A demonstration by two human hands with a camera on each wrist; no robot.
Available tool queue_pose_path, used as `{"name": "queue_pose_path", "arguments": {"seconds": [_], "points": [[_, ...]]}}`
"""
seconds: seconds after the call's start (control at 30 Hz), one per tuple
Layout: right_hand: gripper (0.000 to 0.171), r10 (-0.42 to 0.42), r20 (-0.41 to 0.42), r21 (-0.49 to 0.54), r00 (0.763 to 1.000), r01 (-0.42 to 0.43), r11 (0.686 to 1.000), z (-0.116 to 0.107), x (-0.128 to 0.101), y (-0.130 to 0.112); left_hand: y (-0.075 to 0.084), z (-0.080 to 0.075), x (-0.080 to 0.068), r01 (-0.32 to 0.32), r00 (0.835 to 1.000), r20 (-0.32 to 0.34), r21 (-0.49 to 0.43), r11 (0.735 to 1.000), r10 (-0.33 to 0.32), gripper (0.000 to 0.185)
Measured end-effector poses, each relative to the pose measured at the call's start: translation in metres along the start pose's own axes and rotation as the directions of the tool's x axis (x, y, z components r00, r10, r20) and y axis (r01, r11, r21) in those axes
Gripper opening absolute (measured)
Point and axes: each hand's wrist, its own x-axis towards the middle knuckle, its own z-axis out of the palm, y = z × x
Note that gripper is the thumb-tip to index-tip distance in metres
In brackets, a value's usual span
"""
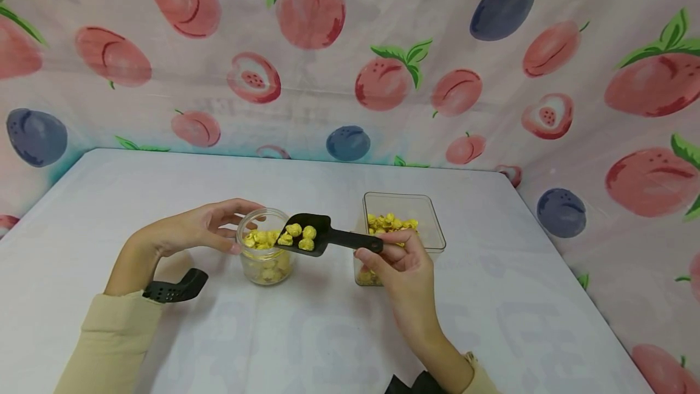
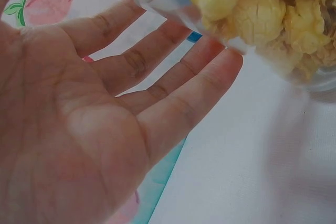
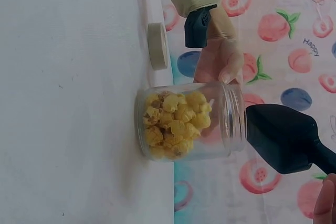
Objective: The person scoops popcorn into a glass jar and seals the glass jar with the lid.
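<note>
A clear jar (image 1: 267, 267) stands on the table, partly filled with yellow popcorn (image 3: 176, 124). My left hand (image 1: 216, 227) holds it lightly from the left, thumb at the near side and fingers reaching round the back; the palm stays apart from it in the left wrist view. My right hand (image 1: 404, 266) pinches the handle end of a black scoop (image 1: 322, 224). Several popcorn pieces lie in the scoop, whose front edge overlaps the jar's right rim in the head view. In the right wrist view, the scoop's underside faces the camera beside the jar's mouth.
A clear rectangular container (image 1: 437, 242) with more popcorn stands behind my right hand. A pale, round, lid-like disc (image 3: 157, 46) lies on the table beyond the jar. Fruit-print cloth (image 1: 312, 78) hangs behind the white table (image 1: 306, 345).
</note>
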Motion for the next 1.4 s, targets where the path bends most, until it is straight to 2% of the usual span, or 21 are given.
{"name": "queue_pose_path", "arguments": {"seconds": [0.23, 0.47, 0.77, 1.1, 1.4], "points": [[0.033, -0.026, 0.005, -0.018, 1.000, 0.026, 0.999, 0.000, -0.001, 0.000, 0.000, 0.000, -0.001, -0.004, 1.000, 0.004, -0.007, 1.000, 0.004, 0.067], [0.036, -0.128, 0.024, -0.070, 0.991, 0.129, 0.989, -0.003, -0.002, 0.005, -0.001, 0.001, -0.001, 0.005, 1.000, 0.003, -0.008, 1.000, -0.005, 0.067], [0.034, -0.173, 0.031, -0.124, 0.984, 0.175, 0.977, 0.001, -0.002, -0.006, -0.001, 0.001, -0.001, 0.011, 1.000, -0.003, -0.009, 1.000, -0.011, 0.068], [0.034, -0.217, 0.105, -0.209, 0.971, 0.234, 0.949, 0.003, 0.009, -0.016, -0.003, 0.002, -0.001, 0.009, 1.000, -0.001, 0.000, 1.000, -0.009, 0.067], [0.034, -0.251, 0.147, -0.215, 0.957, 0.279, 0.936, 0.006, 0.018, -0.024, -0.002, 0.002, -0.001, 0.006, 1.000, 0.001, -0.009, 1.000, -0.006, 0.067]]}}
